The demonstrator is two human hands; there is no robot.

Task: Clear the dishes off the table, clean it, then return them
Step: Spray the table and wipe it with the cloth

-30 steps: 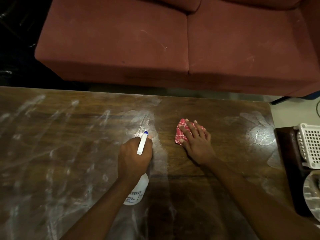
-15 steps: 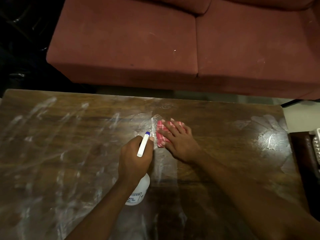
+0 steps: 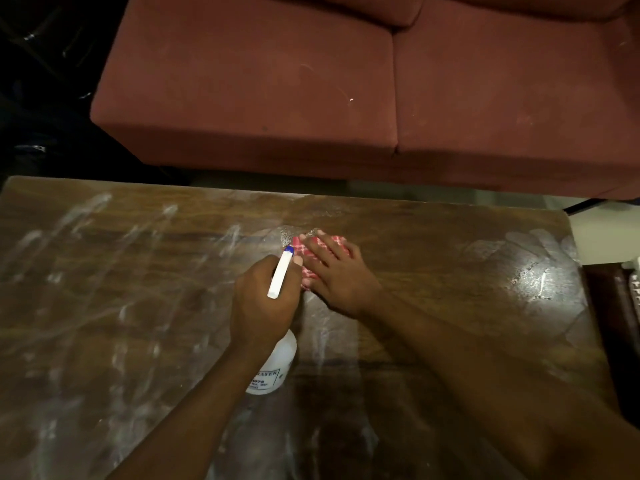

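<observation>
Wooden tabletop [image 3: 138, 306]: dishes off, wiping under way.
White streaks [image 3: 86, 209] still cover the left and near parts, so cleaning looks about half done; returning the dishes remains, and none show here. Left hand [image 3: 263, 303] grips a spray bottle [image 3: 277, 365]; right hand [image 3: 339, 275] presses flat, fingers straight, on a red checked cloth [image 3: 341, 242] mid-table, just beside the nozzle. Sofa [image 3: 277, 81] behind; perhaps a basket at the right edge. Nothing blocks the wiping.

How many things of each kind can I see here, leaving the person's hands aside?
White plastic spray bottle: 1
Red-and-white checked cloth: 1
Brown wooden table: 1
Dark red fabric sofa: 1
Total: 4
</observation>
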